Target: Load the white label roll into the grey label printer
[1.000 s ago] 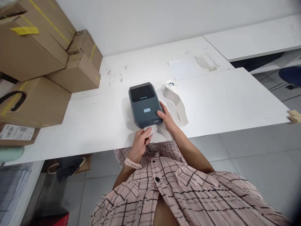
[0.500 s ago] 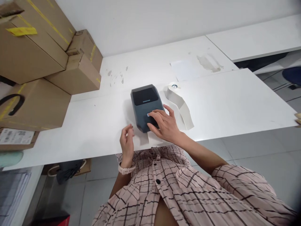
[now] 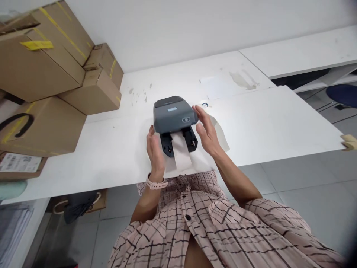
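A dark grey label printer (image 3: 175, 119) stands on the table before me, its lid tilted up at the front. Beneath the lid the black base (image 3: 167, 145) shows, and a white paper strip (image 3: 182, 150) runs out of it towards me. My left hand (image 3: 156, 152) is at the lid's left edge, with fingertips against its lower corner. Along the right edge, my right hand (image 3: 206, 130) has its fingers and thumb at the lid's side. Behind the right hand lies a loose curl of white label paper (image 3: 221, 134) with a small roll core (image 3: 205, 105).
Cardboard boxes (image 3: 41, 63) with yellow tape are stacked on the left of the white table (image 3: 117, 149). A white sheet (image 3: 216, 87) lies towards the back. At the far right, a beige object (image 3: 350, 142) is by the table edge.
The printer's lid has come up, exposing the base and paper strip. My right hand has left the lid's top for its right side; my left hand has moved to the left side.
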The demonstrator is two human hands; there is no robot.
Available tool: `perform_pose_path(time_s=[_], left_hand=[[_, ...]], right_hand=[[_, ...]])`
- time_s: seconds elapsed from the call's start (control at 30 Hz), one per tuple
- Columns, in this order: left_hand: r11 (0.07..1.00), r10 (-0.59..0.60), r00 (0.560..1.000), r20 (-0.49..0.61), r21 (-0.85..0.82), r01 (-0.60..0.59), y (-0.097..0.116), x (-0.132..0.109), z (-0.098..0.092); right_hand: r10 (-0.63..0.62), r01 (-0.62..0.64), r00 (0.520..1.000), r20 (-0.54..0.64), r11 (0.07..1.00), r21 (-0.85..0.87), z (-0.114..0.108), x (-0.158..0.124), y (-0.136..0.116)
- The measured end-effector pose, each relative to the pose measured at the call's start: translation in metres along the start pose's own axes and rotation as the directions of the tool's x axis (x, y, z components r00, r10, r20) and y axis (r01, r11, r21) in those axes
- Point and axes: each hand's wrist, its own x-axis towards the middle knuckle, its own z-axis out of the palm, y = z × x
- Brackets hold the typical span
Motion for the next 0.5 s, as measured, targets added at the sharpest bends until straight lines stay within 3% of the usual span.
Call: perform_pose_path(time_s=[0.1,0.27,0.37,0.5], left_hand=[[0.995,0.088,0.992,-0.087,0.043,-0.084,-0.014,0.019,0.000],[0.985,-0.079,0.997,0.009,0.154,0.077,-0.043,0.055,-0.001],[0.980,-0.121,0.992,0.039,0.167,0.113,-0.052,0.072,0.001],[0.970,-0.104,0.994,0.035,0.224,0.094,-0.052,0.082,0.004]], right_hand=[[-0.062,0.063,0.998,0.013,0.994,-0.085,0.003,0.040,-0.005],[-0.116,0.115,0.993,0.005,0.982,-0.152,0.012,0.110,-0.001],[-0.096,0.098,0.995,0.017,0.985,-0.143,0.016,0.148,0.005],[-0.101,0.100,0.995,0.003,0.975,-0.200,0.017,0.168,0.003]])
